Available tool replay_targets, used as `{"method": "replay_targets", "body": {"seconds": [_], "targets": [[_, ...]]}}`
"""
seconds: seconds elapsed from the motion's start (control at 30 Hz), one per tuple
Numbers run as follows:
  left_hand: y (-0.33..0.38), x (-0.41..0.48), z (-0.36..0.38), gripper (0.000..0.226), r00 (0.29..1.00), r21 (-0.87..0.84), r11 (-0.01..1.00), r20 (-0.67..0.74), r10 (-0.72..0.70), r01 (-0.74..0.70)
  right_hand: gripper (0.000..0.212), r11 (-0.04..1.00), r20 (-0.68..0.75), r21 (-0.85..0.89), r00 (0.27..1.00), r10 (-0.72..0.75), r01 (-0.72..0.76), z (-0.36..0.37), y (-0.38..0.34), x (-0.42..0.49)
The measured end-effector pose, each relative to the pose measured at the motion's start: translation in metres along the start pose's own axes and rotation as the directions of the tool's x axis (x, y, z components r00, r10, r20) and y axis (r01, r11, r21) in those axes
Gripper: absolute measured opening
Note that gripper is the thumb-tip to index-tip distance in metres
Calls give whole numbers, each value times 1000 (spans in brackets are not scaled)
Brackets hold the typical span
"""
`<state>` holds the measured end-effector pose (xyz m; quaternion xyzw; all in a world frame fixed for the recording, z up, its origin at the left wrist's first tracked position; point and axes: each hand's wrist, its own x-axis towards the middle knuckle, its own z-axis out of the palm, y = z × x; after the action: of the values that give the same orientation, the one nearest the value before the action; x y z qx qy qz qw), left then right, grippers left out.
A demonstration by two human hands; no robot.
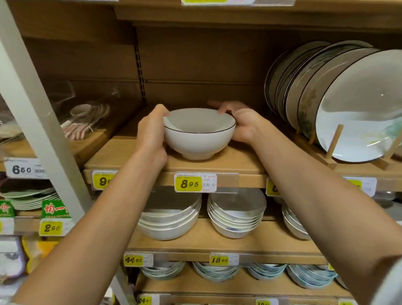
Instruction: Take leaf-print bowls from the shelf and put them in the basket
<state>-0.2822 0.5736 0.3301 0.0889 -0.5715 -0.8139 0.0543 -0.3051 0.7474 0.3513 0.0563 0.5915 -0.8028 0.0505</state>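
Fingers (160, 111) curled round bowl (197, 140), left hand (150, 137), right hand (245, 125) opposite

Warm dim light; glare on front plate (365, 117); wide-angle bending at edges; slight blur overall.

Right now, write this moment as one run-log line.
step: take bowl | left hand: grips bowl | right hand: grips bowl | bowl: upright, at shelf front | basket: not in view

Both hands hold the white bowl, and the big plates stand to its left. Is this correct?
The side is wrong: in the head view, left hand and right hand hold the white bowl, but the big plates stand to its right.
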Motion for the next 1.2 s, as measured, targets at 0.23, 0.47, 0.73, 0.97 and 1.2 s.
{"method": "replay_targets", "body": {"seconds": [0.23, 0.47, 0.73, 0.97, 1.2], "targets": [[-15, -13, 11, 39, 999, -53, 998, -4, 34, -34, 42, 998, -72, 50, 997, -41, 45, 4, 12, -2], [0, 4, -3, 45, 984, -39, 995, 157, -81, 88, 28, 993, -125, -97, 988, -85, 73, -3, 12, -13], [-32, -31, 7, 89, 991, 38, 990, 26, 134, -135, 48, 999, -53, 17, 998, -42, 43, -1, 11, -3], [-19, -4, 3, 40, 994, -75, 995, -98, 56, -64, 42, 992, -171, 34, 979, -112, 119, 17, 26, -24], [0, 13, -17, 17, 1000, -88, 996, 5, -27, 27, 55, 989, -119, -77, 984, -132, 124, 29, 37, -39]]}}
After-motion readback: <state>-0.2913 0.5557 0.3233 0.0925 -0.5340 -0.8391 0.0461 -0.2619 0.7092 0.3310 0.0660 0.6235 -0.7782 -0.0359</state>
